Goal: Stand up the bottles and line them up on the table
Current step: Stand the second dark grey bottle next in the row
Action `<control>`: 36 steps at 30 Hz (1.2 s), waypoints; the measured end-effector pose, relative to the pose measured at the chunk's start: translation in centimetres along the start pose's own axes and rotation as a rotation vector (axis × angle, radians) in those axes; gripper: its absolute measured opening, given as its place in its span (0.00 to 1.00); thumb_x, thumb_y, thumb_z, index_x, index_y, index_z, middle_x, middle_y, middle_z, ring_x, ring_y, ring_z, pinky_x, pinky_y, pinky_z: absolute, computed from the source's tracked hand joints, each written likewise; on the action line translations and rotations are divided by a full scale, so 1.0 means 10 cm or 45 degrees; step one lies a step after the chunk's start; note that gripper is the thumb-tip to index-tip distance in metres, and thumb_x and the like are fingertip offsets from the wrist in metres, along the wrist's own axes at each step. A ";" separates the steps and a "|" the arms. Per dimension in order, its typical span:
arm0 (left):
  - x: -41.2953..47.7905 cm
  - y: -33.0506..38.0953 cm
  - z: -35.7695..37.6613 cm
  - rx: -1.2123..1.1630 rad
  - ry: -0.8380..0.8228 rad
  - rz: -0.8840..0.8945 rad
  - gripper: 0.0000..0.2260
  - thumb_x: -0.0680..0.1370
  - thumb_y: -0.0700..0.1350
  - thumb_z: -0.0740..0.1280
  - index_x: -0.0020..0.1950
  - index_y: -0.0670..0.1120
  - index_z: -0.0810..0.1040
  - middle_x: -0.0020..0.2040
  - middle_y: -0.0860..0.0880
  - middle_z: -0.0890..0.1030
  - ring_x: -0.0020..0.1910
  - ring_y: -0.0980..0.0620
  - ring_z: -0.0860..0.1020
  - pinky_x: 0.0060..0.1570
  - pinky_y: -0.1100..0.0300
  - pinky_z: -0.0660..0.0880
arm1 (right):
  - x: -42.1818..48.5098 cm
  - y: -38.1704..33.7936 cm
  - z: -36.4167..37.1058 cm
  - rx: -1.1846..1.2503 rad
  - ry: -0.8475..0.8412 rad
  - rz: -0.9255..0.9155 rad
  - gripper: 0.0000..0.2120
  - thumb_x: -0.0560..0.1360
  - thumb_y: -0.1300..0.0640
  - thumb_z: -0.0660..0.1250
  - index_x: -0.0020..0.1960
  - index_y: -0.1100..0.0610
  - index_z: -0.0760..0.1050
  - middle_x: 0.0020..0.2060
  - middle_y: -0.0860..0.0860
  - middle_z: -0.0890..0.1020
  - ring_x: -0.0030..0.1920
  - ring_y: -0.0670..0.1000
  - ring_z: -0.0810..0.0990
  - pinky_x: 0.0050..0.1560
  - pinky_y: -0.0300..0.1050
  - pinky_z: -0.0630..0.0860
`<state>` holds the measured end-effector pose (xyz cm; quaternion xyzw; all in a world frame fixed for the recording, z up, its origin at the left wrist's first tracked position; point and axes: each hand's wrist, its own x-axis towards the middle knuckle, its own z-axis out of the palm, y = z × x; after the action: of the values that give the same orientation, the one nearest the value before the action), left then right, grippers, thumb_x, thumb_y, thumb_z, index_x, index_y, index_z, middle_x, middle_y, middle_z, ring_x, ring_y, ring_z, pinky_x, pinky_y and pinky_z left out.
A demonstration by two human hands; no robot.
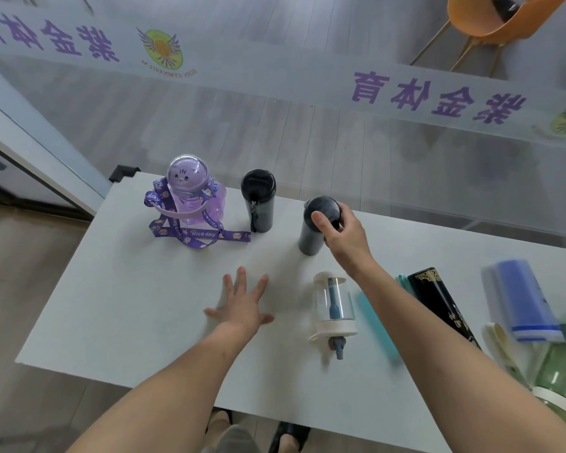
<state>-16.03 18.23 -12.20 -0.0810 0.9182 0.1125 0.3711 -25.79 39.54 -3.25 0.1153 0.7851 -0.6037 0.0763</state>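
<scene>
The right hand [343,233] grips the cap of an upright dark flask [314,230] at one o'clock. At eleven stand a black tumbler [258,201] and a purple bottle [190,194], strap reading "Nice day". The left hand [242,305] lies spread, empty, on bare white table [118,305]. A clear bottle [334,308] lies toppled at three.

Beyond my white counter [118,322] rises a glass partition [307,132], crossed by a frosted band with purple Chinese characters [435,96] and a round green and yellow winged emblem [162,49]. Through the glass at top right I see an orange chair [490,18] on thin gold legs, standing on grey plank flooring [275,18].
</scene>
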 end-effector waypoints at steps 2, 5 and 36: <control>0.00 0.00 0.00 0.009 0.002 0.003 0.42 0.78 0.61 0.71 0.79 0.72 0.42 0.82 0.54 0.30 0.80 0.44 0.30 0.63 0.19 0.61 | 0.10 -0.03 0.03 0.004 -0.006 0.005 0.21 0.75 0.40 0.72 0.64 0.47 0.77 0.51 0.45 0.83 0.48 0.46 0.80 0.51 0.45 0.77; 0.01 0.00 0.01 0.018 0.006 -0.004 0.43 0.78 0.62 0.71 0.79 0.73 0.41 0.82 0.54 0.30 0.80 0.44 0.31 0.63 0.19 0.61 | 0.24 -0.07 0.06 0.009 -0.007 0.023 0.24 0.72 0.36 0.72 0.63 0.46 0.77 0.51 0.46 0.82 0.47 0.48 0.77 0.51 0.46 0.76; -0.01 0.00 0.00 0.029 0.017 0.005 0.44 0.77 0.63 0.71 0.79 0.72 0.41 0.82 0.54 0.30 0.80 0.44 0.31 0.62 0.19 0.62 | -0.15 0.00 -0.25 -0.153 0.003 -0.079 0.28 0.78 0.42 0.72 0.74 0.51 0.71 0.70 0.47 0.77 0.69 0.47 0.75 0.69 0.48 0.73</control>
<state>-15.93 18.22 -12.18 -0.0756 0.9220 0.1023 0.3656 -24.33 41.85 -2.26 0.0870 0.8233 -0.5573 0.0634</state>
